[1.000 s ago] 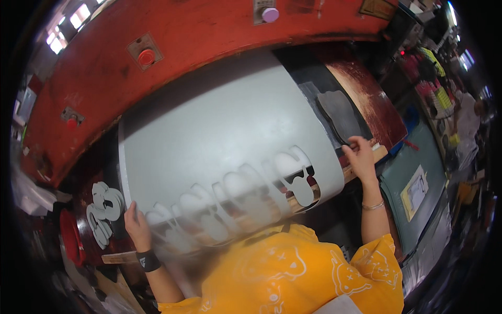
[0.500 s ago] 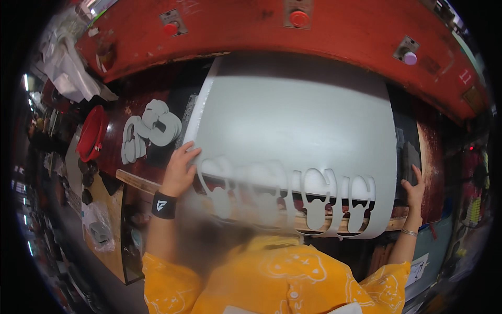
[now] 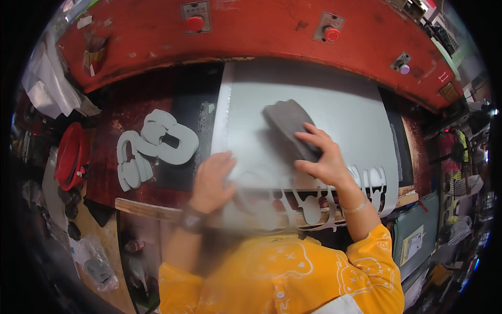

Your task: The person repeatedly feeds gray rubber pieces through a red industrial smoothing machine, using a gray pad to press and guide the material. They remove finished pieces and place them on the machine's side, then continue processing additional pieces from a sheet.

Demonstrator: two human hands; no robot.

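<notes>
My right hand (image 3: 325,159) grips a dark grey block (image 3: 288,123) with a wavy outline, tilted over the middle of a large pale grey sheet (image 3: 334,94). My thumb and fingers close on its near right end; its underside is hidden. My left hand (image 3: 213,180) is over the sheet's near left edge, a little blurred, its thumb and fingers apart and nothing in them. Along the sheet's near edge runs a row of cut-out openings, with strips of waste hanging over the table edge. Left of the sheet lie stacks of curved grey cut pieces (image 3: 170,138).
A red machine beam (image 3: 261,39) with push buttons (image 3: 331,34) spans the far side. At the left stands a red round container (image 3: 72,156). A wooden strip (image 3: 151,209) edges the table, and a plastic bag (image 3: 97,267) lies at the lower left.
My right hand has come from the sheet's right side to its middle and now holds the dark grey block. My left hand has shifted right. The view has turned slightly.
</notes>
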